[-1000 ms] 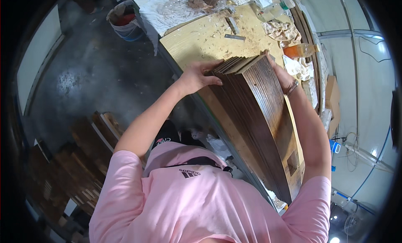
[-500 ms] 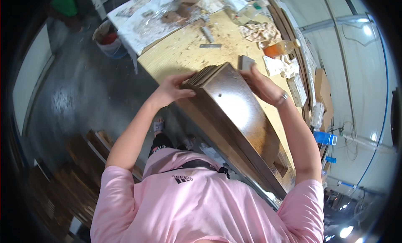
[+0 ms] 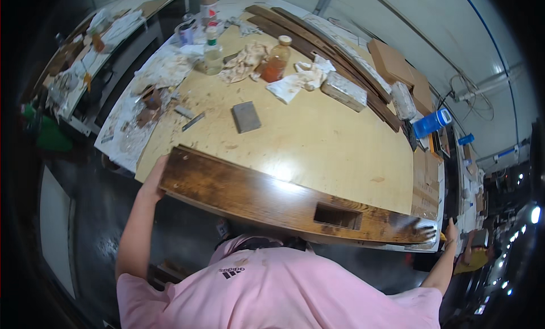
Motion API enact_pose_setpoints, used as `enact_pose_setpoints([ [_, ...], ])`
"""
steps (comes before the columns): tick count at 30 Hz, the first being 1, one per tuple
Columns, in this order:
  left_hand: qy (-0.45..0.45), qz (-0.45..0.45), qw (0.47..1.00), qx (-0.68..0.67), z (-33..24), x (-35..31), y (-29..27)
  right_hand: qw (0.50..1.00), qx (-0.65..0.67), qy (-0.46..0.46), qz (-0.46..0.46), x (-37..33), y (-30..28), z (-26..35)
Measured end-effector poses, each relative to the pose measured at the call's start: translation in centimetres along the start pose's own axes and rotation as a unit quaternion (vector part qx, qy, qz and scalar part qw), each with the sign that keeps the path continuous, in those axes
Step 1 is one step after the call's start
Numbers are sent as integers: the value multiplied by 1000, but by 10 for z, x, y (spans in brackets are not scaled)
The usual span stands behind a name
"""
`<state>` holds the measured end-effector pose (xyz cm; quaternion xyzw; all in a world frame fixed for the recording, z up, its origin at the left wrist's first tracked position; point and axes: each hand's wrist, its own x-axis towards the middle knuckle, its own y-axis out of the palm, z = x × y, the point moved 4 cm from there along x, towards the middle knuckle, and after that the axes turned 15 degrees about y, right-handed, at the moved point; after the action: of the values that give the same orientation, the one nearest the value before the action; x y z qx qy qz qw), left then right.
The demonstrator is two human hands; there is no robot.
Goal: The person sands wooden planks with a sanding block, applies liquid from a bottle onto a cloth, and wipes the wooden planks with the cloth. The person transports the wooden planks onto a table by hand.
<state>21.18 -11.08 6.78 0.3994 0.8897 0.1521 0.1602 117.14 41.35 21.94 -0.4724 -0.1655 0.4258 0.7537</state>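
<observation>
A stack of long, dark brown stained wooden boards (image 3: 255, 195) lies across in front of me, along the near edge of the worktable. The top board has a glossy face and a rectangular cutout (image 3: 339, 216) toward its right part. My left hand (image 3: 154, 178) grips the stack's left end, its fingers mostly hidden by the wood. At the far right end, my right hand (image 3: 450, 231) holds the other end. Its fingers show only in part. A grey rectangular block (image 3: 246, 117) rests on the table beyond the boards.
On the pale tabletop (image 3: 363, 153) stand an orange-liquid bottle (image 3: 276, 61) and a clear bottle (image 3: 213, 57), beside crumpled stained cloths (image 3: 247, 62). A wrapped block (image 3: 344, 91), dark wooden strips (image 3: 323, 48) and a blue jug (image 3: 431, 123) line the far right side. Another person (image 3: 474, 255) is at the right.
The board stack has swung from pointing away from me to lying crosswise. My hands have spread from its far end to its two opposite ends. The view has turned with my body.
</observation>
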Motion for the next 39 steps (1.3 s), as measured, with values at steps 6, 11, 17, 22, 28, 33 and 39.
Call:
enact_pose_setpoints([
  [6,-48,45,998,20,4,27,2,874,292,125,368,-81,76,-66],
  [11,-81,76,983,143,0,36,31,799,536,49,268,-108,110,-81],
  [17,-95,47,991,81,-5,33,39,805,551,69,211,-110,118,-75],
  [22,-106,29,994,8,-7,31,34,830,521,80,183,-122,123,-63],
  [28,-92,38,994,40,-2,30,30,830,528,76,163,-114,122,-66],
  [33,-65,66,994,56,-2,29,27,816,547,67,175,-103,124,-74],
  [39,33,60,996,-52,-51,23,22,812,554,80,169,-50,99,-99],
])
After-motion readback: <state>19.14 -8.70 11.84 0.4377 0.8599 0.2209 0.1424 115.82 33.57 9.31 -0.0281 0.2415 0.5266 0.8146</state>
